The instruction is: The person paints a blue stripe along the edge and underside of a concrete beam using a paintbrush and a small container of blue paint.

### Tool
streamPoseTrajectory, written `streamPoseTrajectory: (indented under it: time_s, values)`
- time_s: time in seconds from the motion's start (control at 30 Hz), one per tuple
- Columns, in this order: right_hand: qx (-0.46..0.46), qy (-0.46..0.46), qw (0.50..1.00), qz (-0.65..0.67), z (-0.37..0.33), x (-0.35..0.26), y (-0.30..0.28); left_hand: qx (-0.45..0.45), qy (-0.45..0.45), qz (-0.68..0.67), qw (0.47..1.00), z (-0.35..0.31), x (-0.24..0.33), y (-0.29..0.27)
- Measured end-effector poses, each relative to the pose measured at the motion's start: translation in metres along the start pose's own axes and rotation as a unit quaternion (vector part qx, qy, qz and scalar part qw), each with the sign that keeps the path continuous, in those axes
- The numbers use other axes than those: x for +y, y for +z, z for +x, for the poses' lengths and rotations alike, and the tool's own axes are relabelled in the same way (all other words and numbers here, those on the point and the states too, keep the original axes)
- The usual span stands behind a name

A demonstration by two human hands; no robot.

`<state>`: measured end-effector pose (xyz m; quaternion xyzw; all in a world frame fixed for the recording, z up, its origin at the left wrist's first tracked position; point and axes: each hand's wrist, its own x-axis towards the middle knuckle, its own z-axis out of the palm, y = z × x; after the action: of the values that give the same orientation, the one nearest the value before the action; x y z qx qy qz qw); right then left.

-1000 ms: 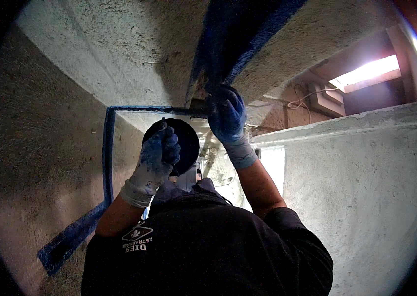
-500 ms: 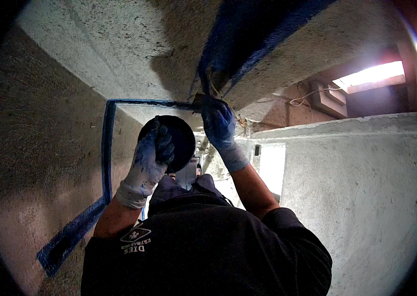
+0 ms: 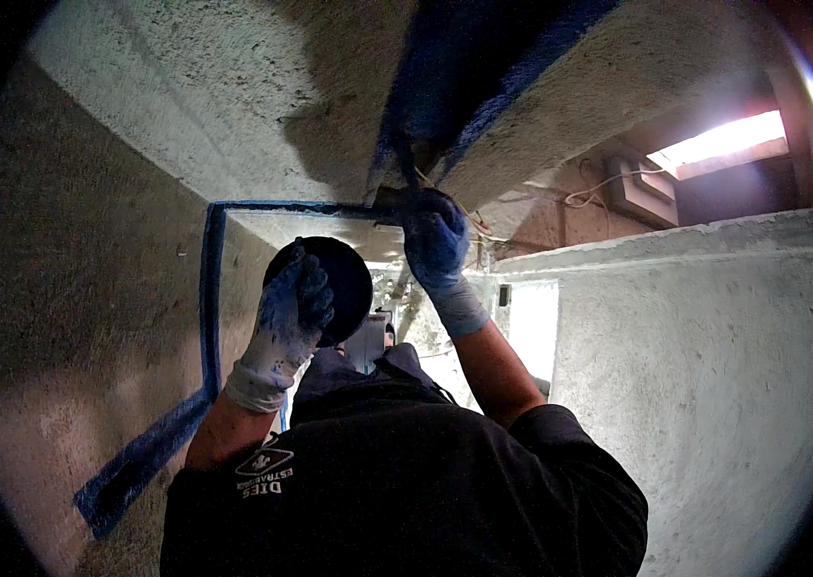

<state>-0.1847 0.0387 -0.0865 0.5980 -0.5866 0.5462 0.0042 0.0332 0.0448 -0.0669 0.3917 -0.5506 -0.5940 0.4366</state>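
Observation:
My left hand (image 3: 291, 313), in a white glove stained blue, is closed on a dark round paint bucket (image 3: 351, 288) at its near-left side. To the right and higher up, my right hand (image 3: 436, 245) wears a similar glove, heavily smeared with blue. Its fingers are wrapped round a dark paintbrush (image 3: 406, 159), whose upper end is at the lower end of a wide dark-blue painted band (image 3: 469, 87) on the rough overhead surface. Shadow hides the bristles and what is inside the bucket.
A narrow blue painted line (image 3: 211, 298) outlines a corner on the left wall (image 3: 79, 260) and joins a broader blue strip (image 3: 142, 462). Thin cables (image 3: 483, 231) hang just right of my right hand. A pale wall (image 3: 695, 337) with a ledge stands at right, below a bright skylight (image 3: 724, 142).
The bucket and my left hand have shifted slightly down and left. My right hand with the paintbrush sits a little further right; both hands keep their grip.

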Motion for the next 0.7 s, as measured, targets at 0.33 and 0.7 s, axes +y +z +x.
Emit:
streamPoseTrajectory:
  time_s: [0.33,0.7]
  values:
    - [-0.020,-0.074,0.995,-0.061,-0.025,0.019,0.015,-0.003,-0.299,-0.378,0.876,0.013,0.001,-0.006]
    - [0.089,0.115,0.983,0.115,-0.043,-0.065,-0.080,-0.079,-0.317,-0.432,0.841,0.018,0.012,0.005]
